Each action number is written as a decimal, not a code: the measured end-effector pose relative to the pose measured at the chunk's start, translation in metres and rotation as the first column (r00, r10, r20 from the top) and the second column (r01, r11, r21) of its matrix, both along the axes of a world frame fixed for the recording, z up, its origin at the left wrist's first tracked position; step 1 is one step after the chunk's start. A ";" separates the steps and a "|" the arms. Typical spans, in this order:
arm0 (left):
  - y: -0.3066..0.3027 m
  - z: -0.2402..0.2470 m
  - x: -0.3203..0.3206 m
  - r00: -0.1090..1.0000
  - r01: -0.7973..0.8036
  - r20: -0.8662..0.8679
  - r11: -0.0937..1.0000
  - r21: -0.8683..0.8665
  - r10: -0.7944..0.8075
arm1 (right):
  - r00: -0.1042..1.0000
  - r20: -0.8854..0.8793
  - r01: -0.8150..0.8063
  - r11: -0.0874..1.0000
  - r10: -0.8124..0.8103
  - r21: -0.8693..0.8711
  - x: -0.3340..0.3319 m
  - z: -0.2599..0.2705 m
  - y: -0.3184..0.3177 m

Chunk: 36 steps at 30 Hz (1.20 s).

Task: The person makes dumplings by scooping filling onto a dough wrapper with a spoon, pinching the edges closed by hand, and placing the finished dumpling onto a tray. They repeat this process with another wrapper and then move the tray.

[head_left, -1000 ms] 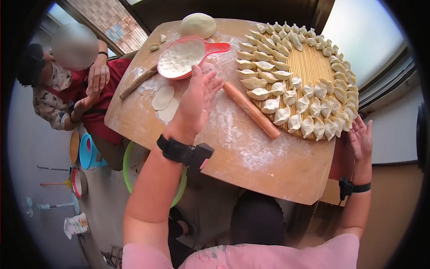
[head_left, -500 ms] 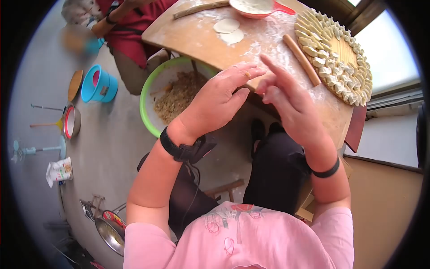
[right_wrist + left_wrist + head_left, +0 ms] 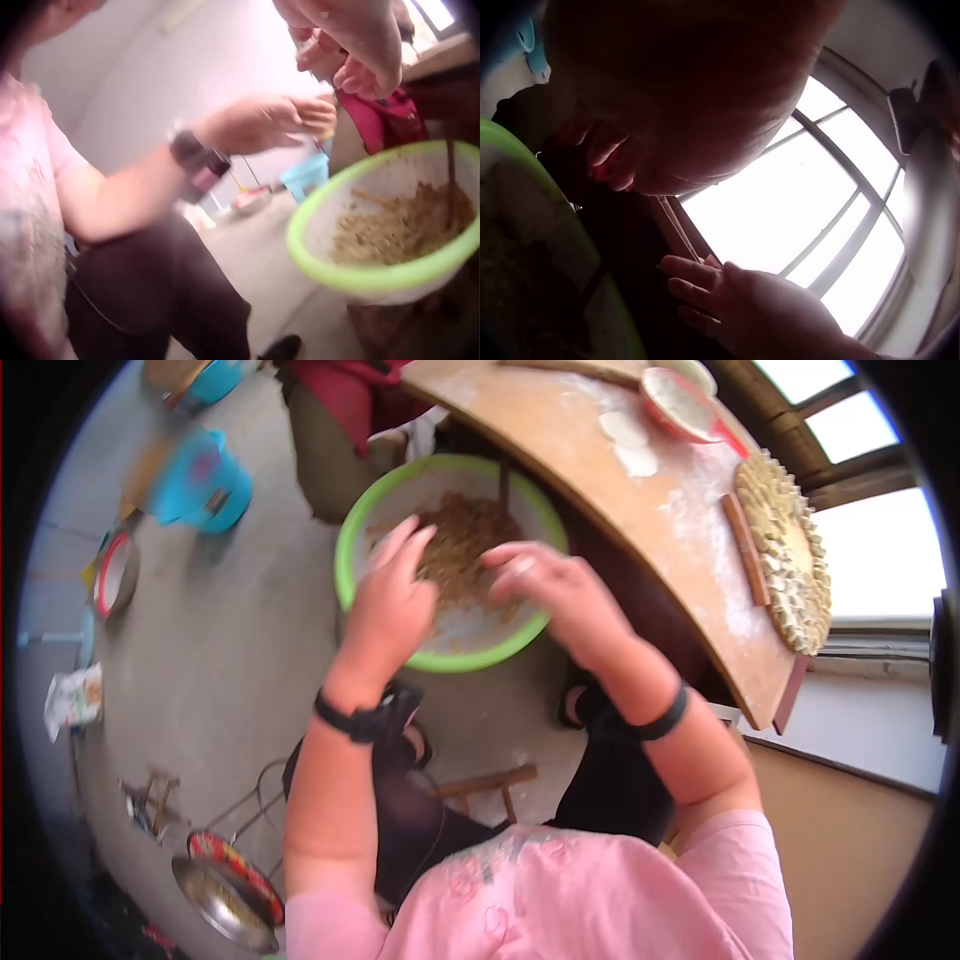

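Observation:
Both of my hands are raised over a white basin with a lime-green rim (image 3: 350, 550), apart from each other and holding nothing. Brownish minced filling (image 3: 465, 550) lies inside the basin, and a brown stick (image 3: 451, 176) stands in it at the far side. My left hand (image 3: 390, 600) overlaps the basin's left part in the head view, its fingers loosely bent. On the basin's right side is my right hand (image 3: 560, 595), blurred, with fingers relaxed. The right wrist view shows the left hand (image 3: 259, 124) level with the basin, beyond the right hand (image 3: 352, 41).
A floury wooden board (image 3: 600, 490) at the right carries wrappers (image 3: 625, 430), a rolling pin (image 3: 745, 550), a red sieve (image 3: 680, 405) and a round mat of dumplings (image 3: 800, 560). Blue bucket (image 3: 215, 485) and pan (image 3: 225, 900) stand on the floor. Another person's legs (image 3: 335, 460) are behind the basin.
My hands have left the board and the dumpling mat's edge, come together near the board's front edge, then moved left over the basin. The head view has turned down and left.

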<state>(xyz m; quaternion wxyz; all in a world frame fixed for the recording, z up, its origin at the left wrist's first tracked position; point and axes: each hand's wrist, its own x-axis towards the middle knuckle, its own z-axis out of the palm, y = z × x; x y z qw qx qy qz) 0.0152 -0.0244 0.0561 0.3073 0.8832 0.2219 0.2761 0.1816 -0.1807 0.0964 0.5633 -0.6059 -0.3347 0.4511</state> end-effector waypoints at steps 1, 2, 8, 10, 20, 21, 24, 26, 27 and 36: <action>0.007 -0.009 -0.004 0.993 -0.039 -0.104 0.997 0.071 0.047 | 0.821 0.567 -0.106 0.993 0.063 0.043 0.007 -0.030 0.011; 0.008 -0.009 -0.002 0.983 -0.076 -0.163 0.993 0.085 0.089 | 0.347 0.934 -0.217 0.976 0.086 -0.009 0.015 -0.056 0.021; 0.018 0.003 0.009 0.957 -0.041 -0.279 0.991 0.129 0.076 | 0.327 0.944 -0.013 1.000 0.029 -0.027 0.071 -0.012 0.059; 0.021 0.006 0.015 0.957 -0.043 -0.282 0.992 0.118 0.075 | 0.224 0.960 0.199 0.972 -0.168 0.124 0.125 0.011 0.060; 0.024 0.000 0.052 0.993 -0.005 -0.114 0.983 -0.182 -0.016 | -0.090 0.990 0.238 0.968 0.106 -0.082 0.237 0.011 0.076; 0.024 -0.001 0.053 0.996 0.008 -0.090 0.973 -0.229 -0.029 | -0.129 0.987 0.230 0.971 0.094 -0.062 0.241 0.008 0.074; 0.023 -0.005 0.051 0.996 0.087 0.081 0.696 -0.713 -0.041 | 0.389 0.907 0.409 0.912 -0.163 -0.011 0.255 0.006 0.070; 0.020 0.002 0.051 0.968 0.202 0.241 0.348 -0.915 0.073 | 0.676 0.655 0.475 0.879 -0.337 -0.037 0.229 0.029 0.066; 0.018 0.003 0.050 0.945 0.265 0.288 0.152 -0.952 0.157 | 0.757 0.551 0.398 0.917 -0.350 0.034 0.213 0.031 0.068; 0.013 -0.013 0.026 0.700 0.460 0.254 -0.149 -0.875 0.668 | 0.373 0.888 -0.120 0.963 0.270 -0.243 0.051 -0.051 0.041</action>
